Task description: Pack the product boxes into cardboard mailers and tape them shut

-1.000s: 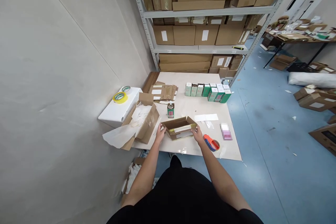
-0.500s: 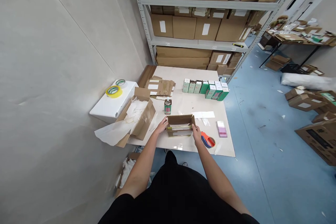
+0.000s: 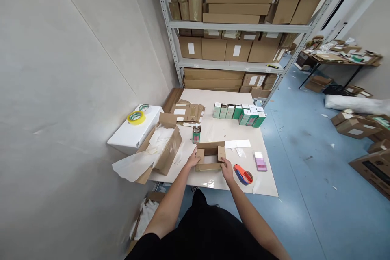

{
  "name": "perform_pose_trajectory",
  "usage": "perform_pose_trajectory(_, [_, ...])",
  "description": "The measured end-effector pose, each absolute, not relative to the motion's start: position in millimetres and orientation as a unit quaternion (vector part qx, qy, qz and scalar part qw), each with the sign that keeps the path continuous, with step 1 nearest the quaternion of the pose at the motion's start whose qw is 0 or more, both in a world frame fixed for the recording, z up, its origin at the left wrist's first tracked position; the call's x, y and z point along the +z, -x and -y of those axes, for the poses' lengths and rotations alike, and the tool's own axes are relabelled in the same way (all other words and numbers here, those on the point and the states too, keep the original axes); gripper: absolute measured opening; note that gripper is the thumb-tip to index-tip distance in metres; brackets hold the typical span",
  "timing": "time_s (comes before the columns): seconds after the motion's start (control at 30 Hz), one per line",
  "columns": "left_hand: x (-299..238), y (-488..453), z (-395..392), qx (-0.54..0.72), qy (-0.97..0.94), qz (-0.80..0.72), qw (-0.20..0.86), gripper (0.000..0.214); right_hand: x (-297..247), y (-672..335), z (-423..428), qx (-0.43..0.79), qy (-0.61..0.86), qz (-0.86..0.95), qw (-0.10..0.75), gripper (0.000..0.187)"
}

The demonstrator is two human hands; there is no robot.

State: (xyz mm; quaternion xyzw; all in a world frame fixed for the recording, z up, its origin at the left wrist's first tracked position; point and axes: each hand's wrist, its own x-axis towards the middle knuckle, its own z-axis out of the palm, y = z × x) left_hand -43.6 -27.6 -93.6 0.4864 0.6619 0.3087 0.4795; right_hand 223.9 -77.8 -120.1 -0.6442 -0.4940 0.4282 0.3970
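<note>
A small cardboard box [image 3: 210, 166] lies between my hands near the table's front edge, its near opening framed by flaps on the left and right. My left hand [image 3: 193, 158] grips its left side, thumb at the left flap. On the right side, my right hand [image 3: 226, 168] holds the corner by the other flap. Just behind the box stands a green-and-pink carton [image 3: 196, 135] with a can top showing in its open end. To the right of my right hand lies an orange and blue tape dispenser [image 3: 243, 174].
A row of green and white cartons [image 3: 237, 111] stands at the back right of the table [image 3: 207, 96]. Flattened cardboard [image 3: 189, 111] lies back left. Left are an open box of white paper [image 3: 167, 150] and yellow tape [image 3: 136, 118]. Shelving [image 3: 237, 27] rises behind.
The box has tipped, so its side flaps and the opening through it now show. Both hands have shifted their hold with it. The camera view has tilted up slightly.
</note>
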Motion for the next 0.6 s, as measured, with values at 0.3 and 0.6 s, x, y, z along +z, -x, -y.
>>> perform_pose_trajectory(0.3, [-99,50,19,0.364,-0.465,-0.667,0.454,0.091,-131,-245,77,0.480,0.593,0.562,0.318,0.070])
perform_pose_trajectory(0.6, [-80,65,25,0.384,-0.458,-0.618,0.511,0.051,-118,-240,75,0.431,0.631,0.525,0.376,0.048])
